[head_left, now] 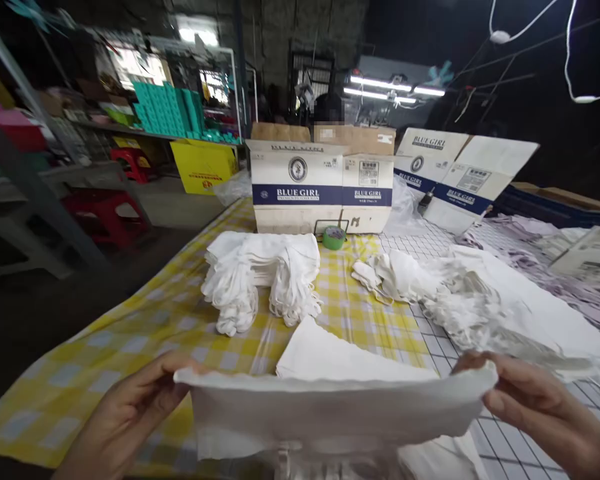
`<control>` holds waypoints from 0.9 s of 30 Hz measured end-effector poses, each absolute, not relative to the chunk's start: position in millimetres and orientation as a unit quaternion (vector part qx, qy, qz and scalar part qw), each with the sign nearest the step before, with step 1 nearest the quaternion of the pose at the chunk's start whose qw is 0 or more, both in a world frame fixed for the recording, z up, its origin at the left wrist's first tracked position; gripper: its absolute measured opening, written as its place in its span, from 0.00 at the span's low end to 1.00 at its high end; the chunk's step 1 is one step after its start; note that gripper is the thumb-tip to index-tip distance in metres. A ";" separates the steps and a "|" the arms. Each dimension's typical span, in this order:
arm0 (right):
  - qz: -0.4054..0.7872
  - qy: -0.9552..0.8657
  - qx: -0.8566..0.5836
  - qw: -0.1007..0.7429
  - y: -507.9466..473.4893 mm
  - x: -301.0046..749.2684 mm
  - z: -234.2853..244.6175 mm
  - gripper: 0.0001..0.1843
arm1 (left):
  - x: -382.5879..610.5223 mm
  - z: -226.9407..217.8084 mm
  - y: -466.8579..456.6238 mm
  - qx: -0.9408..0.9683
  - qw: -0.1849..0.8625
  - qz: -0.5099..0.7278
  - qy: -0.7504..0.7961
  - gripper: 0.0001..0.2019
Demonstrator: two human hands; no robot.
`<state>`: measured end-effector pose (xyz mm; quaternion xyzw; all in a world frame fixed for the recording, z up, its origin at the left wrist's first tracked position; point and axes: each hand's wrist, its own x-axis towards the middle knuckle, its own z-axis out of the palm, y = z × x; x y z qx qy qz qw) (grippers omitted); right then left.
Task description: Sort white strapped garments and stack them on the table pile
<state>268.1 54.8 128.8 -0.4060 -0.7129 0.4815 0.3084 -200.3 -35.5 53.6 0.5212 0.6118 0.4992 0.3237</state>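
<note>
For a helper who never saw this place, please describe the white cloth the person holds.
From the middle BLUE GIRL carton, come nearer past the stacked white pieces with loops. The left hand and right hand grip the white cloth by its ends. It alone hangs spread between hands; other white fabric lies on the table.

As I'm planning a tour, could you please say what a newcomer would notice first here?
The wide white cloth held between the left hand and right hand probably comes first, in the foreground. Beyond, a white-and-blue cardboard box stands at centre, and a turquoise stack rises at upper left.
</note>
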 end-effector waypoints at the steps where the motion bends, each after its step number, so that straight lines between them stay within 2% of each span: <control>1: 0.494 -0.700 -0.396 0.329 65.7 254.4 131.9 0.07 | -207.3 64.4 -26.6 0.511 0.323 0.511 0.611 0.10; 4: 0.513 -0.687 -0.365 0.362 99.1 207.5 137.8 0.09 | -225.8 91.5 2.5 0.459 0.321 0.583 0.589 0.15; 9: 0.508 -0.724 -0.326 0.335 139.3 139.3 136.9 0.14 | -259.7 102.4 38.9 0.419 0.241 0.644 0.593 0.18; 14: 0.500 -0.744 -0.308 0.318 166.7 106.4 136.4 0.15 | -298.5 114.1 70.8 0.497 0.182 0.579 0.620 0.16; 20: 0.405 -0.744 -0.371 0.380 254.6 59.9 133.7 0.17 | -322.7 145.7 187.0 0.530 0.003 0.490 0.692 0.14; 23: 0.329 -0.724 -0.478 0.373 307.8 28.8 110.9 0.15 | -318.7 133.1 248.8 0.499 -0.017 0.463 0.732 0.12; 27: 0.260 -0.705 -0.562 0.345 351.3 1.0 71.0 0.13 | -311.0 94.9 290.2 0.494 -0.003 0.401 0.771 0.12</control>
